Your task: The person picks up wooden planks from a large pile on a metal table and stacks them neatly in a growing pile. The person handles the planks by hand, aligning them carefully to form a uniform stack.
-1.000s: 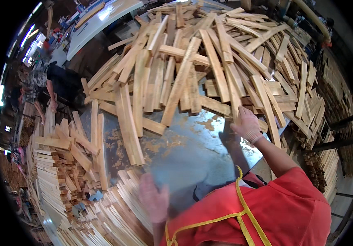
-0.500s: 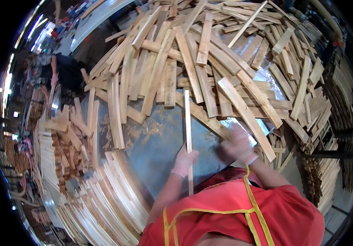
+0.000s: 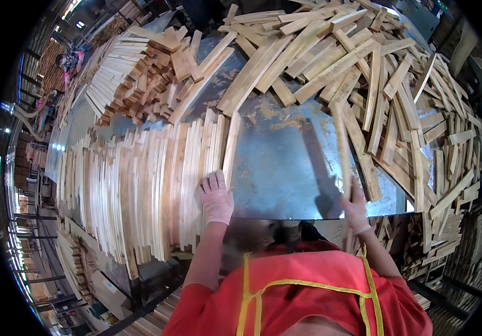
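Note:
My left hand (image 3: pixel 216 197), in a thin pale glove, rests at the right end of a long row of wooden strips (image 3: pixel 140 185) standing side by side. Its fingers lie stretched over the strip tops, against a lighter slat (image 3: pixel 231 147) that leans at the row's end. The palm hides that slat's lower end. On the right, my gloved right hand (image 3: pixel 355 210) grips another wooden slat (image 3: pixel 341 145), held upright and smeared by motion. Its lower end reaches down past the table edge. Between my hands lies the blue-grey metal tabletop (image 3: pixel 274 173).
A loose heap of slats (image 3: pixel 358 61) covers the table's far and right parts. Beyond the row, at the far left, sits a stack of shorter pieces (image 3: pixel 151 78). More slats are piled below the table at the right (image 3: pixel 436 246). The table's front edge runs close to my body.
The view has swung left toward the row. My left hand has moved from holding a slat upright to resting on the row's end. My right hand has picked up a slat.

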`<state>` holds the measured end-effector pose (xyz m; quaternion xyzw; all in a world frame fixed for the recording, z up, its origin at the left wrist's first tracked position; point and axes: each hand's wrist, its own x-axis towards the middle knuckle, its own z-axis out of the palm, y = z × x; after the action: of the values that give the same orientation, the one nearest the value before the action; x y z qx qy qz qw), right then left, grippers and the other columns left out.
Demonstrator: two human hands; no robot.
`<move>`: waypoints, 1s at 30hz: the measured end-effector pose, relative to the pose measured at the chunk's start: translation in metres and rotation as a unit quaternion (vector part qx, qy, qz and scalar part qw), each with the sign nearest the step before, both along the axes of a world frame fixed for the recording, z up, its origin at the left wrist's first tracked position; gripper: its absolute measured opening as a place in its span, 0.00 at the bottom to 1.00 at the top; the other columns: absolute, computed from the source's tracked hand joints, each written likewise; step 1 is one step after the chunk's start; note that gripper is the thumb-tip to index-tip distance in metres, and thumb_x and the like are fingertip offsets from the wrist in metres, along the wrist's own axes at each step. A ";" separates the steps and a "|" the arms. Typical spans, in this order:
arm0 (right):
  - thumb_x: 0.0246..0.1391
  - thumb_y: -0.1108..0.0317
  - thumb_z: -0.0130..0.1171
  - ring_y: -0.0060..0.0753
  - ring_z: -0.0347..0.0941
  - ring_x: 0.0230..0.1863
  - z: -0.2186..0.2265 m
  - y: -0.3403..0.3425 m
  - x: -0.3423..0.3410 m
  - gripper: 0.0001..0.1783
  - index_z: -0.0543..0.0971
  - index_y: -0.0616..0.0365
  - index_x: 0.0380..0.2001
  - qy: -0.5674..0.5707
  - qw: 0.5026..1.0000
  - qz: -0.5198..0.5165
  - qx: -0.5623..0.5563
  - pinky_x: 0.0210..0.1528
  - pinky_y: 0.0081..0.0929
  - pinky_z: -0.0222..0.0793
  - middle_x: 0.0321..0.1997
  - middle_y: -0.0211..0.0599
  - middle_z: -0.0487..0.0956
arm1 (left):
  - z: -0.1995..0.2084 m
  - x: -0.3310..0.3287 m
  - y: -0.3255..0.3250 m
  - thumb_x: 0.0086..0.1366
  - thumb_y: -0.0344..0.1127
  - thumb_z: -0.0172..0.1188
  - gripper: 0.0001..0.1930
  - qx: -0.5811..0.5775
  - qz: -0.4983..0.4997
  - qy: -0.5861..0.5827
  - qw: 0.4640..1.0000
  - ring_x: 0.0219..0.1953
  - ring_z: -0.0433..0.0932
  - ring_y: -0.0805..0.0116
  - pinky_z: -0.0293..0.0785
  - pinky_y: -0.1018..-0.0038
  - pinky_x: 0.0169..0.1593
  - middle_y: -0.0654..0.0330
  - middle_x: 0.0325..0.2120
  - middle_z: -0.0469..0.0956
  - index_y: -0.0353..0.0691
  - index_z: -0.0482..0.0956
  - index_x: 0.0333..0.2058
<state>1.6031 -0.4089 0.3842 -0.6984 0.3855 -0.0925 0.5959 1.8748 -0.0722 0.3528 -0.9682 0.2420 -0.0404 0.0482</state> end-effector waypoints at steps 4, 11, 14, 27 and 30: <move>0.61 0.59 0.60 0.45 0.80 0.51 -0.040 0.060 0.079 0.42 0.62 0.60 0.76 0.070 0.992 0.089 0.057 0.56 0.39 0.76 0.52 0.51 0.82 | 0.002 0.001 0.008 0.59 0.40 0.67 0.40 -0.014 -0.015 -0.042 0.999 0.69 0.63 0.47 0.58 0.46 0.72 0.54 0.63 0.66 0.41 0.65 0.70; 0.61 0.46 0.57 0.61 0.82 0.55 -0.016 0.162 0.197 0.30 0.81 0.61 0.53 0.189 0.899 0.385 -0.082 0.59 0.51 0.75 0.50 0.61 0.85 | 0.007 0.007 0.023 0.67 0.47 0.61 0.34 -0.139 0.024 0.088 0.986 0.69 0.64 0.47 0.59 0.48 0.72 0.49 0.62 0.69 0.37 0.66 0.68; 0.59 0.42 0.61 0.59 0.81 0.56 -0.039 0.175 0.232 0.34 0.80 0.58 0.57 0.096 0.814 0.570 -0.060 0.60 0.48 0.75 0.53 0.58 0.85 | -0.004 0.013 0.006 0.69 0.49 0.60 0.33 -0.146 -0.072 0.061 0.985 0.66 0.68 0.41 0.58 0.50 0.74 0.46 0.64 0.71 0.37 0.70 0.68; 0.60 0.49 0.64 0.60 0.78 0.61 0.052 -0.296 0.160 0.36 0.72 0.64 0.62 0.099 0.955 -0.091 -0.265 0.63 0.47 0.74 0.57 0.64 0.81 | 0.030 0.070 -0.233 0.58 0.41 0.74 0.42 -0.133 -0.149 0.045 0.979 0.71 0.64 0.41 0.62 0.49 0.73 0.46 0.64 0.69 0.39 0.66 0.69; 0.55 0.44 0.68 0.56 0.75 0.66 0.015 -0.319 0.167 0.48 0.64 0.64 0.69 0.245 0.932 -0.082 -0.256 0.64 0.46 0.74 0.64 0.58 0.76 | 0.016 0.113 -0.354 0.57 0.44 0.75 0.45 -0.203 -0.211 0.032 0.956 0.70 0.66 0.42 0.65 0.50 0.71 0.45 0.65 0.69 0.38 0.64 0.70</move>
<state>1.7706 -0.7281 0.3993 -0.7942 0.5386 -0.0626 0.2742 1.9877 -0.4258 0.3688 -0.8853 0.4288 -0.0668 -0.1668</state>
